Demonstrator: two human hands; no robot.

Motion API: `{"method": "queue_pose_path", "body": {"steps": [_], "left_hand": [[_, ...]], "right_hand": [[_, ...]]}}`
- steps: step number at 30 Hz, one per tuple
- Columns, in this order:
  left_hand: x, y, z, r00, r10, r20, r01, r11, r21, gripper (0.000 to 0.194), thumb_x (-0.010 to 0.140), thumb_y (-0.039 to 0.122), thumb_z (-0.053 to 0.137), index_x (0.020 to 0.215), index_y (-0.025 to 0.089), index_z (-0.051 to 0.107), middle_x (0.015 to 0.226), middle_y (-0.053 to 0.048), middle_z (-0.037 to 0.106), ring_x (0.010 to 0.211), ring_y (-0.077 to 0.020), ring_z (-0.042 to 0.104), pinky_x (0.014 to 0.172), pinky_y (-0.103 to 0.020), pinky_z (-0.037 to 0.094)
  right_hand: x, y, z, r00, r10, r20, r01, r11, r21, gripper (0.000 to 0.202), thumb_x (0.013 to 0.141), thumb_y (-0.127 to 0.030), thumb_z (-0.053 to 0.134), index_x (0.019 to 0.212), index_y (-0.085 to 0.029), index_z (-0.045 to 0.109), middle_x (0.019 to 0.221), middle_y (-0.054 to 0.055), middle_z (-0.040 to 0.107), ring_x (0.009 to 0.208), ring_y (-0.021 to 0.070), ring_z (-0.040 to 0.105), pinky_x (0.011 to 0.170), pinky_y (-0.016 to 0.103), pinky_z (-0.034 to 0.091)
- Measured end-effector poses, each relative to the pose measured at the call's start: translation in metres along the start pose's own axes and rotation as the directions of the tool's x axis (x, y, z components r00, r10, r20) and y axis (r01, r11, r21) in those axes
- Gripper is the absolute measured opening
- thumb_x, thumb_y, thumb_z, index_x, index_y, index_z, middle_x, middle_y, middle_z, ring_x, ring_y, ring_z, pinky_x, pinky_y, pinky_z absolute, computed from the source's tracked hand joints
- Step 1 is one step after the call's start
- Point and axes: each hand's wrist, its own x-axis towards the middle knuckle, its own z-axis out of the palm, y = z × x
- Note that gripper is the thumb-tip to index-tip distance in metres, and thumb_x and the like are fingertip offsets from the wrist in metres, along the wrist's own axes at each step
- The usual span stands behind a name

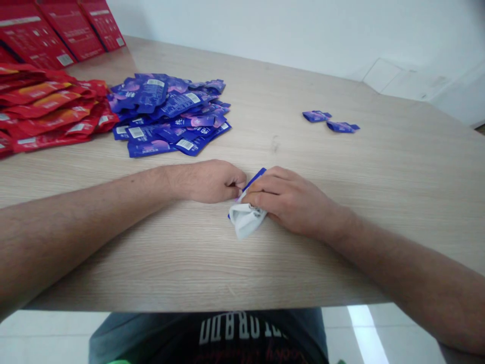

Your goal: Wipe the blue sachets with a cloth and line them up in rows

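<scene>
At the middle of the table a blue packet [259, 175] lies mostly hidden under my right hand [299, 202]. That hand is closed over a crumpled white cloth [247, 222], pressing it against the packet; the cloth's loose end hangs out below the fingers. My left hand [210, 181] is curled, its thumb and forefinger pinched at the packet's left edge. A pile of blue packets [170, 114] with white barcode labels sits beyond my left hand. Two small blue packets [343, 127] rest apart at the right.
Red packets [49, 111] are heaped at the far left, beside the blue pile. Behind them stand several red boxes [71, 33]. A white wall [265, 30] borders the wooden table [170, 263] at the back; its front edge lies just before my lap.
</scene>
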Motion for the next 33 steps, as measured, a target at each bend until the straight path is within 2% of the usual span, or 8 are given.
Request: {"method": "queue_pose_path", "body": {"steps": [5, 10, 15, 20, 25, 28, 30, 33], "left_hand": [[0.0, -0.001, 0.0, 1.0, -0.015, 0.001, 0.015, 1.0, 0.017, 0.019, 0.089, 0.027, 0.052, 0.087, 0.02, 0.07, 0.08, 0.001, 0.072, 0.069, -0.0128, 0.059, 0.065, -0.023, 0.038], [-0.001, 0.0, 0.001, 1.0, -0.014, 0.003, 0.013, 1.0, 0.014, 0.02, 0.086, 0.023, 0.052, 0.091, 0.021, 0.072, 0.083, 0.001, 0.073, 0.072, -0.013, 0.06, 0.067, -0.023, 0.039], [0.0, 0.001, 0.0, 1.0, -0.029, 0.004, 0.029, 0.999, 0.021, 0.018, 0.087, 0.024, 0.053, 0.086, 0.02, 0.07, 0.08, 0.001, 0.072, 0.07, -0.0129, 0.059, 0.066, -0.023, 0.039], [0.0, 0.002, 0.0, 1.0, -0.022, -0.002, 0.022, 1.0, 0.015, 0.02, 0.086, 0.024, 0.052, 0.09, 0.02, 0.071, 0.082, 0.001, 0.073, 0.071, -0.0129, 0.059, 0.067, -0.023, 0.038], [0.001, 0.003, 0.001, 0.999, -0.047, -0.017, 0.047, 0.999, 0.019, 0.018, 0.086, 0.025, 0.053, 0.087, 0.019, 0.07, 0.077, 0.001, 0.071, 0.068, -0.0126, 0.058, 0.062, -0.023, 0.036], [0.002, 0.002, 0.002, 0.999, -0.038, -0.02, 0.038, 0.999, 0.025, 0.019, 0.087, 0.026, 0.053, 0.085, 0.019, 0.07, 0.076, 0.001, 0.071, 0.068, -0.0127, 0.058, 0.062, -0.023, 0.037], [0.002, 0.001, 0.002, 0.999, -0.036, -0.022, 0.037, 0.999, 0.034, 0.019, 0.087, 0.026, 0.052, 0.085, 0.02, 0.07, 0.077, 0.0, 0.071, 0.068, -0.013, 0.059, 0.063, -0.024, 0.037], [0.003, 0.001, 0.002, 0.999, -0.034, -0.015, 0.034, 0.999, 0.02, 0.019, 0.087, 0.026, 0.052, 0.086, 0.02, 0.07, 0.079, 0.001, 0.071, 0.069, -0.0132, 0.059, 0.064, -0.024, 0.038]], "right_hand": [[-0.002, 0.008, 0.002, 0.988, 0.146, -0.051, -0.147, 0.989, -0.034, 0.022, 0.091, -0.009, 0.054, 0.107, -0.015, 0.068, 0.11, 0.011, 0.07, 0.105, 0.0252, 0.058, 0.097, 0.042, 0.044], [0.001, 0.002, 0.001, 0.999, 0.046, 0.009, -0.046, 0.999, -0.003, 0.028, 0.096, -0.012, 0.051, 0.118, -0.018, 0.068, 0.117, 0.008, 0.07, 0.108, 0.0239, 0.057, 0.098, 0.039, 0.044], [-0.001, 0.006, 0.002, 0.984, 0.173, -0.039, -0.175, 0.984, -0.036, 0.021, 0.091, -0.01, 0.055, 0.107, -0.015, 0.068, 0.109, 0.012, 0.07, 0.106, 0.0261, 0.058, 0.097, 0.043, 0.044], [-0.001, -0.005, -0.001, 0.998, 0.052, 0.027, -0.052, 0.999, -0.018, 0.028, 0.098, -0.014, 0.05, 0.12, -0.019, 0.067, 0.116, 0.009, 0.069, 0.108, 0.0248, 0.055, 0.097, 0.042, 0.045], [0.003, -0.018, -0.003, 0.993, 0.117, -0.002, -0.116, 0.99, -0.079, 0.024, 0.1, -0.017, 0.048, 0.108, -0.016, 0.07, 0.111, 0.013, 0.067, 0.104, 0.026, 0.054, 0.095, 0.044, 0.045], [0.005, -0.027, -0.004, 0.995, -0.017, 0.096, 0.02, 0.999, -0.027, 0.024, 0.102, -0.02, 0.048, 0.106, -0.019, 0.071, 0.113, 0.01, 0.068, 0.107, 0.0248, 0.053, 0.096, 0.042, 0.045], [0.005, -0.029, -0.004, 0.99, -0.059, 0.126, 0.057, 0.998, 0.013, 0.023, 0.102, -0.021, 0.05, 0.108, -0.021, 0.071, 0.114, 0.009, 0.069, 0.109, 0.0241, 0.053, 0.097, 0.042, 0.045], [0.003, -0.026, -0.003, 0.997, 0.039, 0.072, -0.037, 0.999, -0.04, 0.025, 0.102, -0.02, 0.049, 0.112, -0.018, 0.071, 0.114, 0.011, 0.068, 0.107, 0.0252, 0.053, 0.096, 0.044, 0.046]]}}
